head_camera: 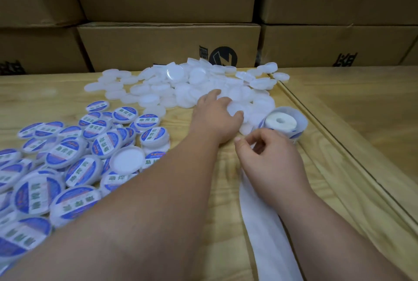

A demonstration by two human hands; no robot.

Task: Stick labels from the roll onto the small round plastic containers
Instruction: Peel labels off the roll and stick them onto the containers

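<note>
the left hand [217, 118] reaches far across the desk [67, 90] into the pile of plain containers [181, 86], its fingers curled round one white container [235, 108] at the pile's near edge, while the right hand [269, 156] sits just near of the label roll [282, 121], thumb and fingertips drawn together as if pinching at a label or the edge of the liner; i cannot tell whether anything is actually between them. the step, as i read it, is fetching the next blank and peeling the next label at once. to do it well, the left hand should lift a single container cleanly, flat side up, without dragging its neighbours, and the right should peel slowly so the label comes off the liner uncreased, then lay it centred and smooth it from the middle outward. the blanks are shallow round discs of milky, slightly translucent plastic, smooth and faintly glossy, heaped loosely at the far middle of the desk. the finished ones [74, 151] lie in a heap at the near left, each carrying a round blue and white printed label. the roll is a white core wrapped in a loose coil, and its spent backing strip [267, 235], pale and papery, trails toward the near edge under the right forearm. the desk is light, grained wood, and brown cardboard boxes [169, 43] are stacked behind.
</note>
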